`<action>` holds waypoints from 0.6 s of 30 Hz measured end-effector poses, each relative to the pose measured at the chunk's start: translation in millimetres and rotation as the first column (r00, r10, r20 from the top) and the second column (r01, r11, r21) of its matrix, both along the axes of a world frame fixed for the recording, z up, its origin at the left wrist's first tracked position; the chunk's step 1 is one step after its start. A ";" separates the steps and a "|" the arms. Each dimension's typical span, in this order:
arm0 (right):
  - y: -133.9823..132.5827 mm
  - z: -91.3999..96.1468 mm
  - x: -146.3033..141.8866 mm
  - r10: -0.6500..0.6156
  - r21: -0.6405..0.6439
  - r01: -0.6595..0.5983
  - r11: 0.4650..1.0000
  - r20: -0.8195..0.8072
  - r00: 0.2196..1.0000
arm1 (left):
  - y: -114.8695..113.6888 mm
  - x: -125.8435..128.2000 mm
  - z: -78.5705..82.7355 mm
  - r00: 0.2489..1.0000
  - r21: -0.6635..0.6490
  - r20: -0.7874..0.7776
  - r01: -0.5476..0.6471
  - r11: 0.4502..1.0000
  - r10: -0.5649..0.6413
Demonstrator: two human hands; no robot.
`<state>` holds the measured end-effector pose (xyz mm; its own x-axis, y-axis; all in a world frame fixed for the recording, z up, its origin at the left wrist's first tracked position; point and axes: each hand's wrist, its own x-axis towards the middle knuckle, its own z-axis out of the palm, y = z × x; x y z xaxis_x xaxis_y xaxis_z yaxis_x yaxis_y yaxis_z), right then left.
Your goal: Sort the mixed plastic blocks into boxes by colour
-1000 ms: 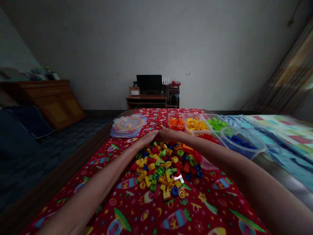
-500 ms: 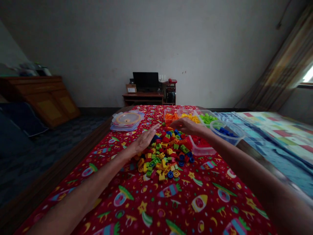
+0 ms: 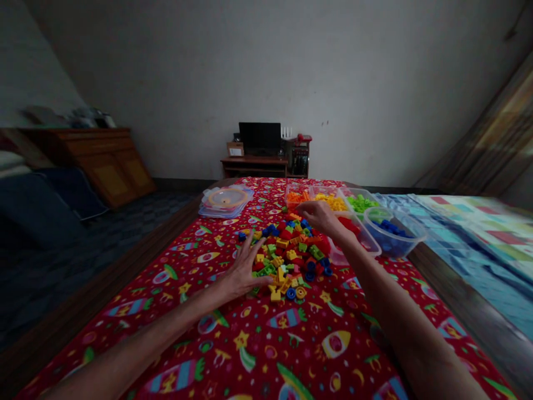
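A heap of mixed toy building bricks, red, yellow, green, blue and orange, lies on the red patterned cloth. My left hand rests at the heap's left side, fingers spread and touching bricks. My right hand is over the far right of the heap, just in front of the container of orange bricks. Its fingers are bent together and point left; whatever they hold is hidden. Under my right wrist sits a clear container of red bricks.
Behind the right hand stand containers of yellow bricks and green bricks. A round tub with blue bricks is farther right. Stacked lids lie at the back left. A bed adjoins the table's right side.
My left hand has come down and nearer me, and its fingers have spread along the heap's left edge. My right hand stays near the orange container. The view has swung slightly left.
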<state>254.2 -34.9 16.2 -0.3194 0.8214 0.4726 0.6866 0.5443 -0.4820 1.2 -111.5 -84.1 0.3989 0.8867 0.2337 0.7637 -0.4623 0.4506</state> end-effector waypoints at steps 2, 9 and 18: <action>1.7 -1.7 3.1 -0.027 0.017 0.027 0.999 -0.003 1.000 | 2.2 14.3 -0.3 0.999 0.064 -0.023 0.029 0.998 -0.027; 5.7 0.0 16.3 -0.130 0.027 0.130 0.991 0.009 0.991 | 31.1 48.1 10.5 0.998 0.180 -0.056 0.021 0.983 -0.012; 8.0 -13.6 18.4 -0.092 0.039 0.088 0.995 0.123 0.988 | 94.0 68.9 47.9 0.932 0.210 0.362 -0.089 0.974 0.007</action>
